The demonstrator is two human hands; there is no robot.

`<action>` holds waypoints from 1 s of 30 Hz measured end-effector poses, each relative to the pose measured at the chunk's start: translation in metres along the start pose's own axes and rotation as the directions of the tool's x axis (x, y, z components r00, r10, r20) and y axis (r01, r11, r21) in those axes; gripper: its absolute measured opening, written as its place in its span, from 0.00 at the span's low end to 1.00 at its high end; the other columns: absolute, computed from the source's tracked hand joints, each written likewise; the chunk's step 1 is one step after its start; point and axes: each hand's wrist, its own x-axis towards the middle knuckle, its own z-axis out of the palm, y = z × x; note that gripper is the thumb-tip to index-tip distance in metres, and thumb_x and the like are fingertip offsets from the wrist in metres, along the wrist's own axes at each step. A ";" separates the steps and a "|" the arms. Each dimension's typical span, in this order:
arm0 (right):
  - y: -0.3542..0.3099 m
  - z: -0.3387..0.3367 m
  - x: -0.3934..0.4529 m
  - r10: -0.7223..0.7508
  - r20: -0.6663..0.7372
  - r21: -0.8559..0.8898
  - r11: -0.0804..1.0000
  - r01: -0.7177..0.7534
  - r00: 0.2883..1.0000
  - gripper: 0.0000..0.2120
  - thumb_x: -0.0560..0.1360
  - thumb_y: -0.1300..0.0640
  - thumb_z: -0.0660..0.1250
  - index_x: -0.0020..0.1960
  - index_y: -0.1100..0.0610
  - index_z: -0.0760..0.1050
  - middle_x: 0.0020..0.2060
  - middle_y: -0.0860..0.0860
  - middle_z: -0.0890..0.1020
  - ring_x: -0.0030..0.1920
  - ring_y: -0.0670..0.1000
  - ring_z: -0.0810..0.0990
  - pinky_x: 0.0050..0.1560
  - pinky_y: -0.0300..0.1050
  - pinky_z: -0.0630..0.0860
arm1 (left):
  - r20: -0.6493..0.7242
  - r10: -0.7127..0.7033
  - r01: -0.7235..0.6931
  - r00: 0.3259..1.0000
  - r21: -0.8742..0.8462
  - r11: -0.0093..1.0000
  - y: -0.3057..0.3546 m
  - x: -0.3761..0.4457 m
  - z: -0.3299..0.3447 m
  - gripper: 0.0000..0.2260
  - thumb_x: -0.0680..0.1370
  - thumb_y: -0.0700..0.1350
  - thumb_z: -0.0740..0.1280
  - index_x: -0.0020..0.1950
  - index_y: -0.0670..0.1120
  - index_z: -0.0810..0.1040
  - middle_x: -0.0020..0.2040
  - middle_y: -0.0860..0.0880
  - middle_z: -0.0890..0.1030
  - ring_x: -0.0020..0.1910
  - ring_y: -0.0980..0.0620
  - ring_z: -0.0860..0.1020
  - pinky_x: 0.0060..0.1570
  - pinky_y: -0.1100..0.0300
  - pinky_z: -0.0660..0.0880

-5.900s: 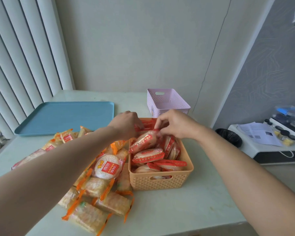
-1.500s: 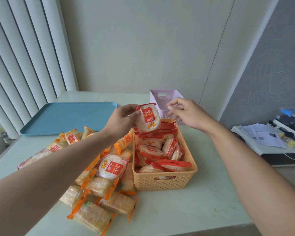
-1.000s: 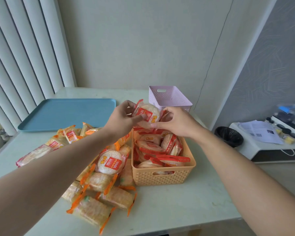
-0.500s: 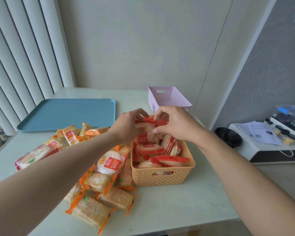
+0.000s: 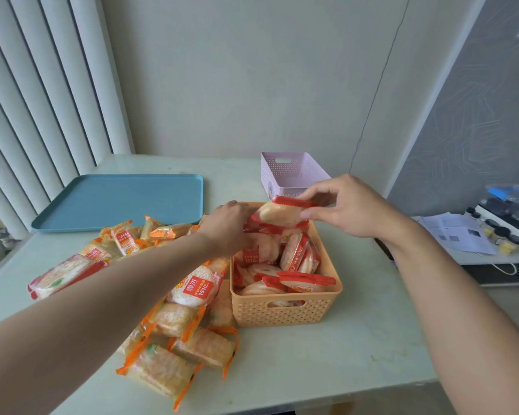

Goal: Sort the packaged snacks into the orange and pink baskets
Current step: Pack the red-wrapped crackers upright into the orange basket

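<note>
The orange basket [image 5: 285, 311] stands mid-table, filled with several red-wrapped snack packets [image 5: 297, 256]. My right hand [image 5: 352, 209] pinches one red-wrapped packet [image 5: 282, 213] just above the basket's far end. My left hand [image 5: 229, 226] reaches over the basket's left rim, its fingers curled at that packet's left end; what they grip is hidden. The pink basket [image 5: 291, 172] sits behind, and its visible far part holds nothing. A pile of orange-wrapped snacks [image 5: 189, 345] and a round cracker packet [image 5: 197, 290] lie left of the orange basket.
A blue tray [image 5: 123, 199] lies at the back left, with nothing on it. More loose packets [image 5: 123, 238] spread in front of it. Vertical blinds line the left side. A low white side table [image 5: 462, 238] with papers and small jars stands right of the table.
The red packet, low over the basket half a second ago, is now lifted slightly in my right hand's pinch. My left hand has dropped toward the basket's left side.
</note>
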 end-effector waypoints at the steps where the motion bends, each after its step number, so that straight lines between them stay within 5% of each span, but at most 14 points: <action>1: 0.000 -0.004 -0.002 -0.032 -0.046 0.034 0.999 0.033 0.998 0.13 0.72 0.59 0.78 0.48 0.42 0.84 0.43 0.39 0.87 0.47 0.42 0.85 0.54 0.39 0.78 | 0.027 0.001 -0.001 1.000 0.022 1.000 0.000 0.000 -0.004 0.17 0.69 0.48 0.73 0.57 0.55 0.79 0.51 0.53 0.80 0.52 0.49 0.76 0.50 0.52 0.77; 4: 0.002 0.004 -0.002 -0.180 -0.203 -0.039 0.984 0.175 0.963 0.13 0.70 0.59 0.80 0.49 0.44 0.86 0.44 0.42 0.87 0.45 0.40 0.83 0.52 0.37 0.77 | -0.005 -0.021 0.019 1.000 -0.229 0.973 -0.003 -0.002 -0.021 0.06 0.75 0.45 0.73 0.50 0.54 0.83 0.48 0.55 0.82 0.49 0.52 0.78 0.49 0.59 0.73; 7: 0.017 0.027 0.003 -0.423 -0.267 -0.262 0.897 0.357 0.866 0.10 0.68 0.61 0.80 0.48 0.52 0.88 0.46 0.45 0.86 0.46 0.46 0.82 0.50 0.46 0.79 | -0.018 -0.220 0.143 0.975 -0.708 0.691 -0.002 -0.009 -0.041 0.11 0.83 0.42 0.61 0.48 0.51 0.83 0.43 0.50 0.86 0.43 0.51 0.82 0.44 0.58 0.71; 9: 0.027 0.042 0.006 -0.500 -0.254 -0.333 0.849 0.410 0.828 0.07 0.69 0.61 0.79 0.46 0.53 0.88 0.46 0.46 0.85 0.45 0.48 0.79 0.47 0.46 0.79 | 0.109 -0.188 0.196 0.976 -0.818 0.541 0.004 -0.012 -0.048 0.13 0.84 0.50 0.60 0.54 0.45 0.83 0.42 0.45 0.86 0.41 0.48 0.81 0.43 0.55 0.73; 10: 0.028 0.047 0.007 -0.502 -0.236 -0.336 0.846 0.415 0.832 0.05 0.69 0.60 0.80 0.45 0.53 0.88 0.46 0.46 0.84 0.46 0.48 0.78 0.46 0.46 0.79 | 0.125 -0.163 0.195 0.979 -0.815 0.546 0.008 -0.013 -0.049 0.13 0.82 0.51 0.64 0.56 0.44 0.82 0.43 0.45 0.85 0.41 0.47 0.82 0.43 0.54 0.76; 15: 0.026 0.047 0.005 -0.234 -0.128 -0.190 0.960 0.208 0.964 0.07 0.66 0.46 0.81 0.42 0.44 0.86 0.47 0.40 0.80 0.52 0.43 0.78 0.55 0.48 0.76 | -0.040 -0.152 0.085 0.988 -0.677 0.731 0.009 -0.013 -0.043 0.11 0.76 0.42 0.75 0.55 0.43 0.79 0.45 0.44 0.84 0.41 0.46 0.84 0.43 0.50 0.83; 18: 0.028 0.040 0.000 0.015 -0.029 -0.422 0.906 -0.026 0.999 0.20 0.61 0.30 0.76 0.45 0.42 0.80 0.47 0.39 0.77 0.52 0.44 0.75 0.54 0.49 0.75 | -0.071 -0.007 -0.027 0.997 -0.461 0.887 -0.001 -0.014 -0.042 0.09 0.73 0.42 0.77 0.51 0.49 0.81 0.42 0.52 0.84 0.39 0.53 0.82 0.42 0.58 0.79; 21: 0.028 0.041 -0.004 0.220 0.152 -0.578 0.811 -0.093 0.964 0.31 0.63 0.30 0.76 0.61 0.40 0.76 0.55 0.44 0.76 0.59 0.47 0.72 0.59 0.47 0.74 | 0.029 0.083 -0.077 0.996 -0.167 0.983 -0.002 -0.015 -0.034 0.12 0.70 0.46 0.79 0.51 0.54 0.84 0.44 0.57 0.83 0.43 0.57 0.81 0.44 0.61 0.77; 26: 0.036 0.040 0.001 0.212 0.267 -0.528 0.848 -0.042 0.940 0.36 0.65 0.40 0.79 0.70 0.41 0.72 0.62 0.46 0.78 0.64 0.50 0.73 0.65 0.49 0.72 | 0.035 0.013 -0.018 0.999 0.148 0.989 0.006 -0.012 -0.027 0.15 0.69 0.54 0.77 0.54 0.55 0.83 0.49 0.57 0.80 0.48 0.53 0.76 0.44 0.59 0.71; 30: 0.040 0.039 0.003 0.185 0.255 -0.471 0.881 -0.045 0.949 0.27 0.62 0.37 0.79 0.59 0.40 0.78 0.54 0.42 0.79 0.58 0.47 0.75 0.60 0.51 0.75 | 0.040 0.047 -0.058 0.998 0.330 0.942 0.010 -0.014 -0.026 0.15 0.72 0.57 0.74 0.55 0.54 0.80 0.53 0.55 0.79 0.52 0.51 0.77 0.49 0.57 0.68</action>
